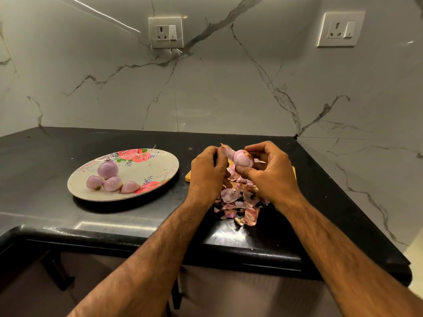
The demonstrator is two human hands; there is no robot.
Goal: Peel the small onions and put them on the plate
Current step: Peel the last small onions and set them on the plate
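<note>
My right hand (272,172) grips a small pinkish onion (242,158) between thumb and fingers, above the counter. My left hand (209,173) pinches a strip of loose skin (226,150) that still hangs from that onion's left side. To the left lies a flowered plate (155,170) with several peeled purple onions (107,169) grouped on its left half. A heap of torn onion skins (240,202) lies on the black counter directly under my hands.
A wooden board (188,177) sticks out from under my hands and the skins. The black counter (45,156) ends at a rounded front edge (137,229); marble walls close the back and right. Two wall sockets (165,32) sit high up.
</note>
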